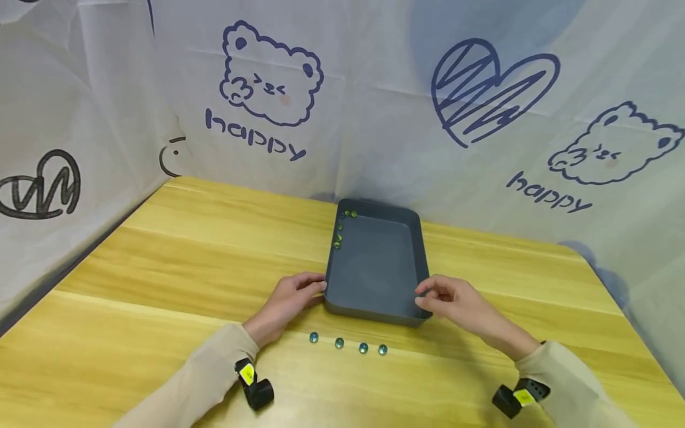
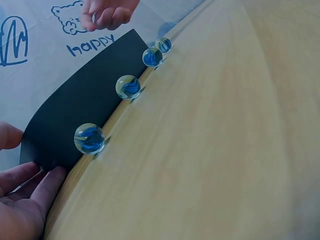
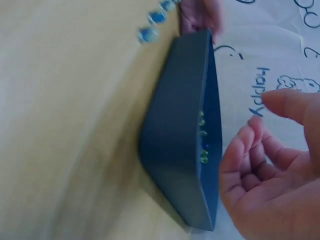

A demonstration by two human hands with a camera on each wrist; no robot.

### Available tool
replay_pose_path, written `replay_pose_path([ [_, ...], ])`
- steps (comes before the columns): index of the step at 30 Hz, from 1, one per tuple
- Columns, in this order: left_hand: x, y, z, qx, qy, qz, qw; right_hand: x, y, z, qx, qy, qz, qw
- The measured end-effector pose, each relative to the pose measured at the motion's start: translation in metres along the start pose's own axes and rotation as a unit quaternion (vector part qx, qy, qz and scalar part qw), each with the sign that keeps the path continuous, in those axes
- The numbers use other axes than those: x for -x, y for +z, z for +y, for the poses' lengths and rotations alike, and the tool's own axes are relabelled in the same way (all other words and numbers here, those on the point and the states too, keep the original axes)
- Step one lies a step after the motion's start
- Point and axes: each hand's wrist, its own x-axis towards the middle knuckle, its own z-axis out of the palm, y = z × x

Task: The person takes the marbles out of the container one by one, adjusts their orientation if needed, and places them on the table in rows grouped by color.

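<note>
My left hand point(image 1: 289, 303) is at the near left corner of a dark grey rectangular tray point(image 1: 374, 315), its fingertips against the outer wall. Over the tray's near right rim hovers my right hand point(image 1: 455, 300), fingers loosely bent, with nothing visible between thumb and fingertips point(image 3: 257, 122). Several green glass marbles point(image 1: 339, 238) lie inside the tray along its left wall and far left corner. In front of the tray, several clear marbles with blue swirls sit in a spaced row, the leftmost marble point(image 2: 90, 139) closest to my left hand.
The tray stands on a wood-grain table point(image 1: 176, 255). White cloth point(image 1: 369, 119) with drawn bears, hearts and the word "happy" hangs behind the table and on its left and right sides. A wrist camera point(image 1: 257, 389) is strapped over each sleeve.
</note>
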Motion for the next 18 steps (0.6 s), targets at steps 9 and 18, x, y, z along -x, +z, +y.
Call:
replay_pose_path([
  [9,-0.001,0.002,0.003,-0.006,-0.001,-0.006,1.0000,-0.036,-0.028,-0.014,0.048,0.012,0.026,0.9984],
  [18,-0.002,0.002,0.002,-0.008,-0.002,-0.018,0.9998,-0.085,-0.042,-0.012,0.027,0.029,0.043,0.9983],
])
